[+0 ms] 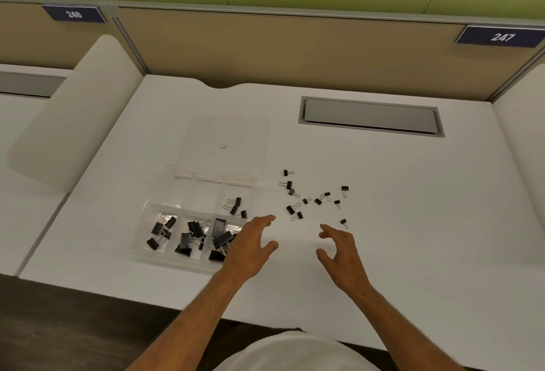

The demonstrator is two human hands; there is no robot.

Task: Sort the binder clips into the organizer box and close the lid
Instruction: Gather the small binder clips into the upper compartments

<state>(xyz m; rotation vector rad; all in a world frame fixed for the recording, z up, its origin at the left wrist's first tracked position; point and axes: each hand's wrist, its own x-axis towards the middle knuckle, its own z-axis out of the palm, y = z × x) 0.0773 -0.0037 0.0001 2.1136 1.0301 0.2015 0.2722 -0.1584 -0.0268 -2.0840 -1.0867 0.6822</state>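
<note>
**Binder clips: handling and grasp points**

Small black metal binder clips (312,199) lie scattered on the white bench (413,193), just beyond both spread, empty hands: left hand (250,245), right hand (339,248). Judged light, stiff, slippery; pinch the body. Clear plastic organizer box (141,240) lies open, left.

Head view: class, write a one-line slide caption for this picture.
Both hands, left and right, hover open over loose binder clips beside the open organizer box.

white laminate desk (383,193): looking smooth and matt
clear plastic organizer box (138,232): showing glossy, see-through walls
small black binder clips (295,209): appearing as dark painted metal with thin bright wire handles
grey cable hatch (370,115): looking like brushed metal
</note>
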